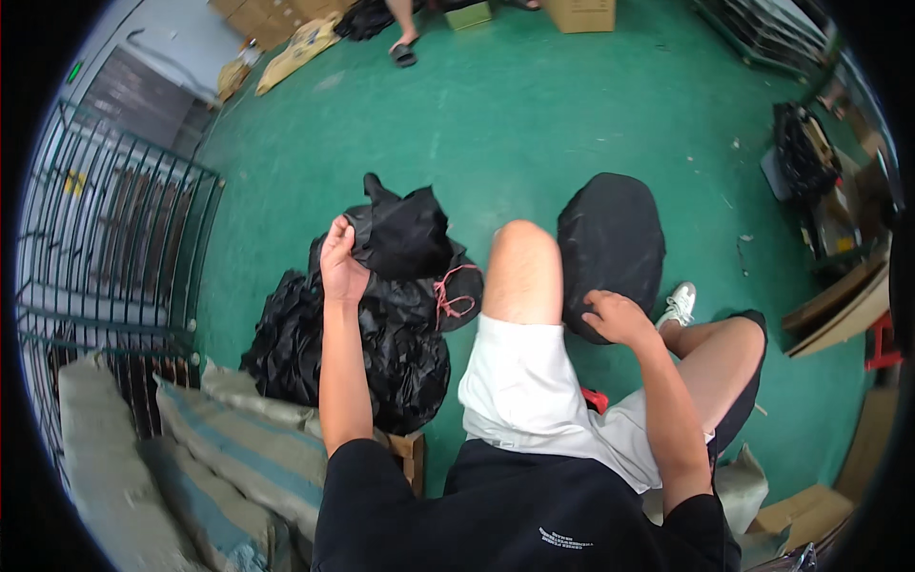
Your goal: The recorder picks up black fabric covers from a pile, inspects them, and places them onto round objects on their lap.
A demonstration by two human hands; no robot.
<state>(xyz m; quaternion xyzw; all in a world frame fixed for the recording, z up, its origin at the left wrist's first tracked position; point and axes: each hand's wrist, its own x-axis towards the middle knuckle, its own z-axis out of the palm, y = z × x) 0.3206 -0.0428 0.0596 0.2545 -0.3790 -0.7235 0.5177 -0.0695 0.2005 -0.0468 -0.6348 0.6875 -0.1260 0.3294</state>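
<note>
My left hand point(341, 259) is raised on the left, its fingers closed on the edge of a piece of black cloth point(405, 234). The cloth hangs over a big heap of crumpled black fabric point(315, 334) on the floor. Beside the heap, a pinkish-red cord point(456, 296) lies looped on dark material. To the right of my bare knee is a smooth, dark oval fabric piece point(615, 248). Over its lower edge rests my right hand point(620, 316), with fingers loosely bent and apart, gripping nothing that I can see.
A green wire rack point(114, 219) stands at the left, above grey woven sacks point(238, 448). A small red object point(595, 400) lies between my legs. Cardboard boxes point(579, 13) and another person's sandalled foot point(404, 52) are at the far side. Flattened cardboard point(839, 305) leans at the right.
</note>
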